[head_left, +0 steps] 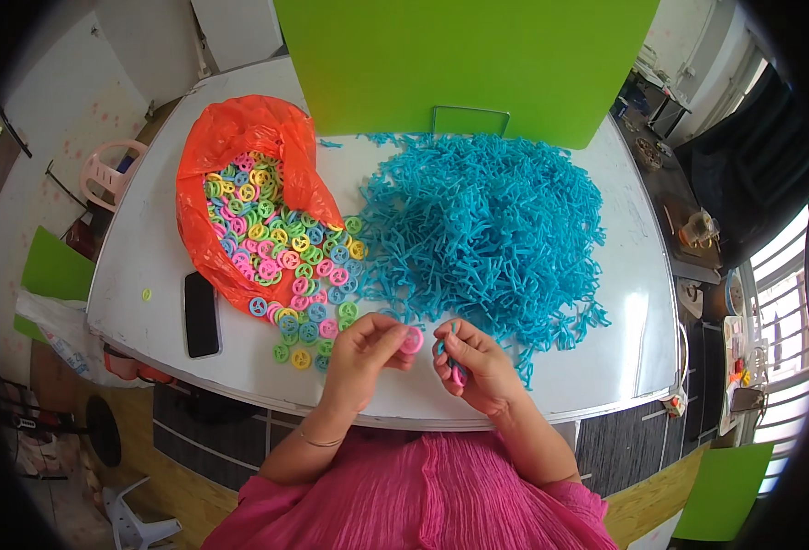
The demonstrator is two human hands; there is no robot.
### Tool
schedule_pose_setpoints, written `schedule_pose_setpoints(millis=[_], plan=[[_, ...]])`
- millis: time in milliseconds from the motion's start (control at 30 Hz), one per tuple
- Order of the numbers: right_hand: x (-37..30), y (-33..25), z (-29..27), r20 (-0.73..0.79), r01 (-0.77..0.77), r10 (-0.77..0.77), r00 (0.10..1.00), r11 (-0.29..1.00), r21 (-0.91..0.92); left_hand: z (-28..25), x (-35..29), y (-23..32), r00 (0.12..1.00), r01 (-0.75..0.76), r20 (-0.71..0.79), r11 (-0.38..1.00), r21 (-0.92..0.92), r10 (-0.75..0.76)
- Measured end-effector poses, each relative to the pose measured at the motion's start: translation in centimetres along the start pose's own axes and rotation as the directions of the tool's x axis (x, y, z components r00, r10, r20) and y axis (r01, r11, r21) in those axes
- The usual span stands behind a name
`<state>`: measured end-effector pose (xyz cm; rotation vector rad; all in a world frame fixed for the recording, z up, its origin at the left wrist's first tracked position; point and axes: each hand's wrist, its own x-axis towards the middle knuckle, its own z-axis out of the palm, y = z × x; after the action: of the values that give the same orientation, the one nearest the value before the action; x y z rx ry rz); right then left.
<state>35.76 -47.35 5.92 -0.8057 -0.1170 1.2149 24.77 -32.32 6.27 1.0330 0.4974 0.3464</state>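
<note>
Low centre of the frame, her left hand point(360, 353) pinches a pink plastic wheel point(412, 341), face tilted up-right; the right hand point(478, 365) grips a blue axle piece point(440, 347), mostly hidden, its axis unclear.

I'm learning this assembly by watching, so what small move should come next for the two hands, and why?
Probably bring the pink wheel in the left hand onto the blue stick piece pinched in the right hand. The two parts sit nearly tip to tip but still look apart, above the table edge.
</note>
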Motion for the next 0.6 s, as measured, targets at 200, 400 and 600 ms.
schedule_pose_setpoints(millis=[200,400,600], plan=[[0.1,0.5,-0.5,0.02,0.066,-0.066,0.998,0.998,0.009,1.5,0.0,-0.6,0.988,-0.152,0.052,0.979,0.133,0.146],[0.3,0.9,-0.7,0.016,0.267,-0.267,0.963,0.953,-0.144,1.9,0.1,-0.2,0.997,-0.001,0.077,1.0,0.001,0.001],[0.2,1.0,-0.5,0.063,0.331,-0.325,0.944,0.924,-0.191,2.0,-0.4,-1.0,0.984,0.122,0.154,0.966,-0.228,-0.089]])
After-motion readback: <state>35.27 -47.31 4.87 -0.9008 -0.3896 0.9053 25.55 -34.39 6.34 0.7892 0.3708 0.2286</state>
